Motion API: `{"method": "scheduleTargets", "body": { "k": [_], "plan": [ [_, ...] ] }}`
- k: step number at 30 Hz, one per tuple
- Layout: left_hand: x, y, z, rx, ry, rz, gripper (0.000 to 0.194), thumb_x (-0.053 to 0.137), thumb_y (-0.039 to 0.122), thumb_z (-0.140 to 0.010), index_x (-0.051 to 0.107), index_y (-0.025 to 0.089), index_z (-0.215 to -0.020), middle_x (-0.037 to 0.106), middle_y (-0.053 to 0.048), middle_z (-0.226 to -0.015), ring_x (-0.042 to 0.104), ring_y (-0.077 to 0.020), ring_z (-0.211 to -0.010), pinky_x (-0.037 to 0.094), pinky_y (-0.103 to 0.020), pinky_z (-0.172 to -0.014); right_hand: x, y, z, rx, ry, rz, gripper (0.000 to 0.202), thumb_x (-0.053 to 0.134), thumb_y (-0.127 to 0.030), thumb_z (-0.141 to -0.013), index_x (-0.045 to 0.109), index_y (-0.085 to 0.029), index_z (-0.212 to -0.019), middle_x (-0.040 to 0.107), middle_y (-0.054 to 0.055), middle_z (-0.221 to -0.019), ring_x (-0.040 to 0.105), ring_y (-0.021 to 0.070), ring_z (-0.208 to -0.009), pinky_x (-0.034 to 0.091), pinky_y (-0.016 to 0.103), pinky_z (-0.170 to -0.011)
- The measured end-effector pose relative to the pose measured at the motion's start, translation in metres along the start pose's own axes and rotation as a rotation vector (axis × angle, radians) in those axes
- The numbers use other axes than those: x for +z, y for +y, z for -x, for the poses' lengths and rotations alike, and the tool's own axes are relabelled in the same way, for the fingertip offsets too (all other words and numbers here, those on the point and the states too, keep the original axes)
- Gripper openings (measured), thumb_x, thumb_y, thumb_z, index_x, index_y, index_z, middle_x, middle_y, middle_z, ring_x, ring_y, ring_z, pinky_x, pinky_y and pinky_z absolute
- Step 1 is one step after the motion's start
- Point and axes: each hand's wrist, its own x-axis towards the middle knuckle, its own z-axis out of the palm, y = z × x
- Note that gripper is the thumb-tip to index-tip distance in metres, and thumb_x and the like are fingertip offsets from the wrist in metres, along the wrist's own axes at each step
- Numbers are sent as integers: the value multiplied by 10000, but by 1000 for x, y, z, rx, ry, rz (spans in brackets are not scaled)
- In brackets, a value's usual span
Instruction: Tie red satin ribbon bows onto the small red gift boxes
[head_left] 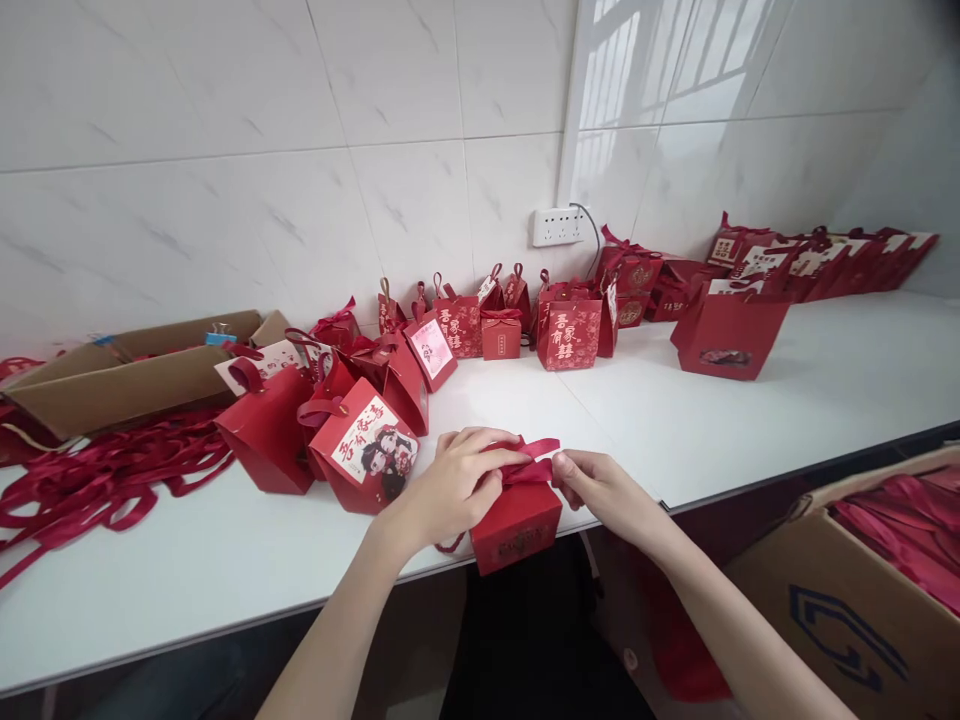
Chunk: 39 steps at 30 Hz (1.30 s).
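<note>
A small red gift box (517,530) sits at the table's front edge, with gold print on the side facing me. Across its top lies a dark red ribbon (541,447) with looped ends. My left hand (469,478) rests over the box top, its fingers closed on the ribbon; the fingertips are partly hidden. At the right, my right hand (589,480) pinches the ribbon's loop between thumb and finger. Just left of my left hand leans a red box with a printed cartoon couple (367,450).
Loose ribbons (112,480) lie in a heap at the left beside an open cardboard tray (150,385). Several red boxes (568,335) line the wall, below a power strip (559,227). A taller red box (731,330) stands right. A large carton (840,600) is at lower right.
</note>
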Motion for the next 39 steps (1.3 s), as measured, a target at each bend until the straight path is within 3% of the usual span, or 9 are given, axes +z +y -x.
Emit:
{"method": "scheduleTargets", "body": {
  "k": [3, 8, 12, 21, 25, 28, 35, 39],
  "plan": [
    [-1, 1, 0, 8, -23, -13, 478, 332, 112, -869, 534, 333, -1241, 496, 6, -1321, 416, -199, -1237, 345, -421, -1050, 6, -2, -3, -23, -76, -133, 555, 359, -716, -795, 417, -199, -604, 415, -24, -540, 387, 118, -512, 325, 271, -535],
    [0, 2, 3, 13, -32, 0, 457, 323, 135, -891, 519, 316, -1261, 453, 6, -1363, 428, -176, -1242, 374, -352, -1062, 11, -8, -4, -23, -23, -187, 455, 524, -612, -775, 425, -191, -634, 402, -36, -599, 350, 103, -549, 284, 249, -528],
    [1, 3, 5, -6, 25, -56, 428, 324, 174, -902, 511, 282, -1272, 462, -14, -1354, 442, -181, -1234, 391, -339, -1053, 13, -5, -4, -28, -31, -232, 414, 551, -541, -788, 381, -196, -636, 367, -50, -601, 319, 93, -554, 252, 235, -521],
    [3, 5, 7, -92, 147, -190, 372, 432, 249, -855, 531, 183, -1206, 509, -97, -1304, 480, -254, -1197, 426, -447, -1001, 11, -4, -2, -18, -61, -255, 424, 555, -565, -772, 402, -195, -632, 381, -51, -586, 323, 93, -538, 246, 235, -514],
    [1, 3, 3, -52, 35, -118, 485, 382, 193, -869, 406, 297, -1342, 440, -31, -1395, 405, -214, -1279, 376, -427, -1052, 11, -4, -2, -34, -61, -253, 428, 549, -569, -776, 394, -195, -636, 374, -52, -594, 318, 89, -538, 247, 234, -513],
    [-1, 2, 0, -46, -44, -71, 471, 344, 175, -878, 463, 324, -1308, 476, -4, -1370, 447, -196, -1243, 385, -399, -1047, 10, -3, -2, -37, -66, -247, 435, 541, -581, -776, 390, -198, -637, 371, -52, -590, 318, 90, -532, 252, 236, -512],
    [2, 2, -1, -41, 5, -23, 504, 369, 153, -849, 436, 244, -1340, 486, -28, -1370, 438, -189, -1250, 355, -378, -1075, 10, -4, -2, -29, -70, -243, 433, 544, -578, -774, 397, -196, -634, 370, -52, -585, 319, 91, -535, 248, 236, -514],
    [5, 1, 1, -107, 65, -33, 467, 381, 217, -868, 448, 220, -1330, 487, -47, -1366, 452, -205, -1234, 376, -383, -1049, 11, -4, -2, -20, -67, -247, 430, 546, -572, -778, 397, -196, -633, 380, -51, -588, 321, 91, -536, 248, 236, -516]
  ]
}}
